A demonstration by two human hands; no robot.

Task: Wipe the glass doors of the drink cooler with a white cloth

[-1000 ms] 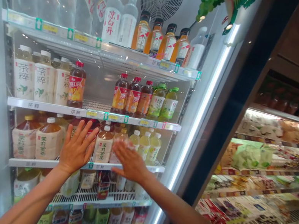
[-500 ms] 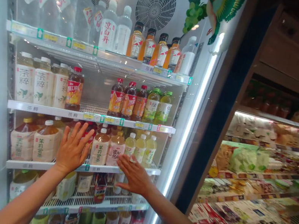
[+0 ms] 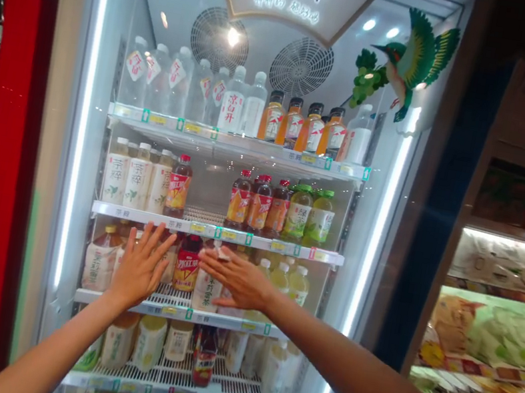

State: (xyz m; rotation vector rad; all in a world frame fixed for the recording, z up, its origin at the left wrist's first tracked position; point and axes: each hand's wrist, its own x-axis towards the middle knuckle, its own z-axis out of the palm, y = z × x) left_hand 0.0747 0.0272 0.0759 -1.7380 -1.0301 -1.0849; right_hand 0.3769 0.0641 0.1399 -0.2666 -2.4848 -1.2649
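My left hand (image 3: 141, 266) is raised with its fingers spread, holding nothing, in front of the third shelf of a lit drinks cooler (image 3: 76, 191). To its right, my right hand (image 3: 240, 281) is stretched flat with the fingertips pointing left, and nothing is in it. Between the two hands shows a dark bottle with a red label (image 3: 187, 268). A white-labelled tea bottle (image 3: 206, 293) is partly covered by the right hand. Reflections and a bird sticker (image 3: 410, 63) suggest a glass front; whether either hand touches it I cannot tell.
Clear water bottles (image 3: 134, 76) and orange drinks (image 3: 295, 128) line the top shelf. Red-capped (image 3: 240, 203) and green-capped bottles (image 3: 298, 213) stand below. A red frame (image 3: 12, 145) borders another drinks shelf on the left. An open chiller with packaged food (image 3: 497, 333) is at right.
The view has drawn back and shifted, so the cooler looks smaller and its top sign and the red frame now show. Both hands stay raised and flat, now closer together.
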